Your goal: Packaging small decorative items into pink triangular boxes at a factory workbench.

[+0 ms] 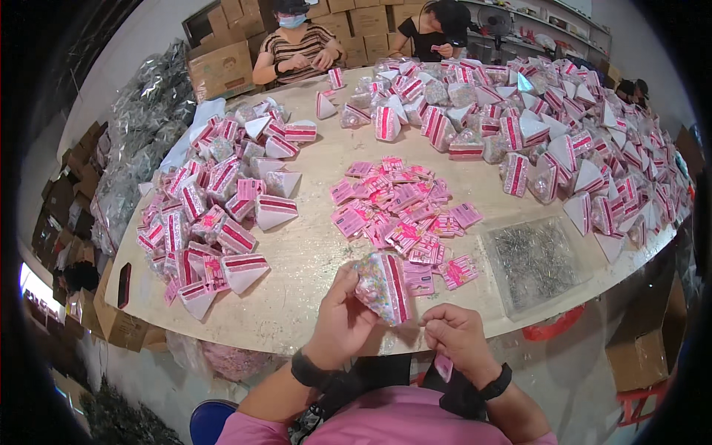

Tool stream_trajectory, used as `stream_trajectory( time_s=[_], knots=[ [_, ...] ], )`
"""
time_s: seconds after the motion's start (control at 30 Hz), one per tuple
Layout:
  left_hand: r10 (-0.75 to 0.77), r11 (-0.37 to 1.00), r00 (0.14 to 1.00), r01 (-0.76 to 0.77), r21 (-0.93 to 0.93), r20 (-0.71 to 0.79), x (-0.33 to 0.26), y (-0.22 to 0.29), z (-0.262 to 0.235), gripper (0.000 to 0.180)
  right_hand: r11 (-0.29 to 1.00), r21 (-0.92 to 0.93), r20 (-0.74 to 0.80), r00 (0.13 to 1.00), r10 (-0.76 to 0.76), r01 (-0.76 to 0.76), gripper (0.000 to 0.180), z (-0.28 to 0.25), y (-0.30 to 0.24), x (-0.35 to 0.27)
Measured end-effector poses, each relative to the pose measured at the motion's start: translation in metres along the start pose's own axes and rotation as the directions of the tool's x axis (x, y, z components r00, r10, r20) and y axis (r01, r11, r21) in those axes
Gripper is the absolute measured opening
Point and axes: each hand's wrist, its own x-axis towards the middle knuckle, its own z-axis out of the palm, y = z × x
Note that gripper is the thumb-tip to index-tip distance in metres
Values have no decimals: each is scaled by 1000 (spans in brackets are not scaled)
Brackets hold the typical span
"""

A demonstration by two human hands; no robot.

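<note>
My left hand [343,315] is closed round a cake-slice ornament [387,288] with a sprinkle-covered top and a red stripe along its pale side. It is held up over the table's near edge. Just to its right, my right hand [456,337] is closed, thumb and forefinger pinched together near the slice's lower corner. A pink card tag [443,367] pokes out below the fingers of that hand. Anything small at the fingertips is too fine to make out. Beyond the slice spreads a heap of pink card tags [397,204].
A clear shallow box of metal pins [535,261] lies right of the tags. Piles of cake-slice ornaments cover the left [200,204] and right [549,133] of the table [311,245]. A phone [124,285] rests at the left edge. Two people [298,48] sit across.
</note>
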Motion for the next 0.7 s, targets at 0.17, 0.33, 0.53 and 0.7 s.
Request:
stream_trajectory(
  time_s=[0.17, 0.33, 0.53, 0.7],
  knots=[
    [-448, 446, 885, 345, -826, 127, 3, -6, 9, 39, 977, -112, 26, 983, -182, 184, 11, 30, -35, -6],
    [-480, 513, 875, 337, -790, 61, 2, -1, 15, 40, 951, -222, 15, 976, -215, 213, 11, 43, -52, -5],
    [-278, 800, 957, 186, -570, -78, -5, -1, 8, 45, 828, -438, 18, 924, -381, 350, 13, 53, -57, -1],
    [-197, 861, 953, 55, -506, -232, -2, 3, 17, 60, 663, -610, 49, 855, -516, 435, 14, 58, -56, 2]
  ],
)
